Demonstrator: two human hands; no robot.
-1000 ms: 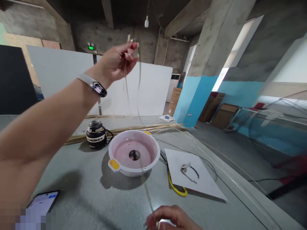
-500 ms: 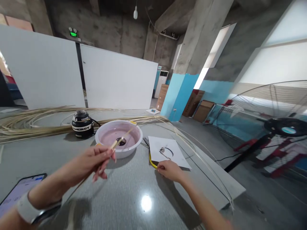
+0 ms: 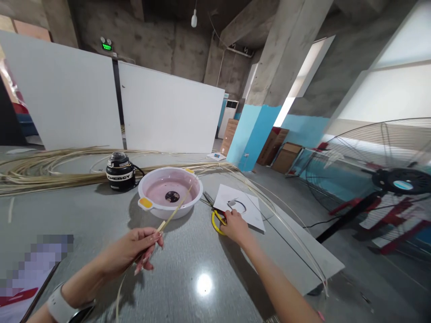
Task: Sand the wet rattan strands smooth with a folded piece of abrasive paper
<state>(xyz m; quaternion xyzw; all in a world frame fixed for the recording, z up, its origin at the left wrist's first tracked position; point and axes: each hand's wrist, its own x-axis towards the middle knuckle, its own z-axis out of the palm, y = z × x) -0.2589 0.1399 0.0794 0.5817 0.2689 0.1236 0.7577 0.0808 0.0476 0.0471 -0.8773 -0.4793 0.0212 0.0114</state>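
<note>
My left hand (image 3: 139, 249) is closed in a pinch on thin pale strips (image 3: 175, 211), which look like bamboo or cane. One strip slants up over the near rim of a white basin (image 3: 175, 214), and a tail curls down below the hand. In the basin is pinkish water or a pink floor, with a dark round mark. To the right, my right hand (image 3: 235, 226) has its fingers closed at the yellow handles of scissors (image 3: 215, 224). Their dark blades point toward the basin. Beside them lies a white sheet (image 3: 254, 211) bearing a dark curved shape, partly behind the hand.
Long coiled strips (image 3: 40, 172) lie along the table's back. A black jar-like device (image 3: 120, 175) with a cable stands left of the basin. A partly pixelated phone (image 3: 37, 269) lies at front left. Beyond the table's right edge stands a large fan (image 3: 400, 179).
My left hand has moved down with the strips, away from the basin. My right hand has shifted slightly up onto the scissors' handles, which now show more. The paper has turned a little.
</note>
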